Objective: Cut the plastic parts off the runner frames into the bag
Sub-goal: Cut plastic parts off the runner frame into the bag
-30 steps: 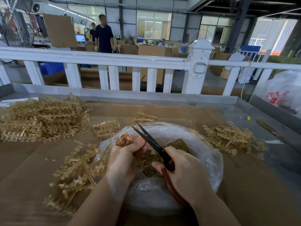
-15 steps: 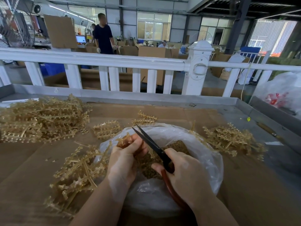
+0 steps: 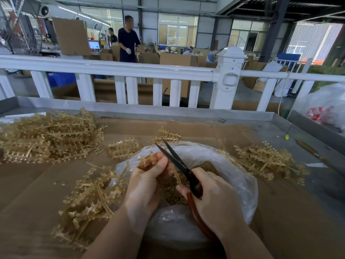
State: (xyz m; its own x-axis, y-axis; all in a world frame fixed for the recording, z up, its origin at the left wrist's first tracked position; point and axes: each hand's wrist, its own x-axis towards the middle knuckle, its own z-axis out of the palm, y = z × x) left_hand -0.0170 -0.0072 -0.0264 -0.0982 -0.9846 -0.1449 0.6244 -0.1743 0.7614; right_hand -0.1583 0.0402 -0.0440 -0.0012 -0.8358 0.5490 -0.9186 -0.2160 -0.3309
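The left hand pinches a tan runner frame over the open clear plastic bag, which holds cut parts. The right hand grips the red-handled scissors, blades parted and pointing up beside the frame. More runner frames lie heaped at far left, near left and right on the cardboard-lined table.
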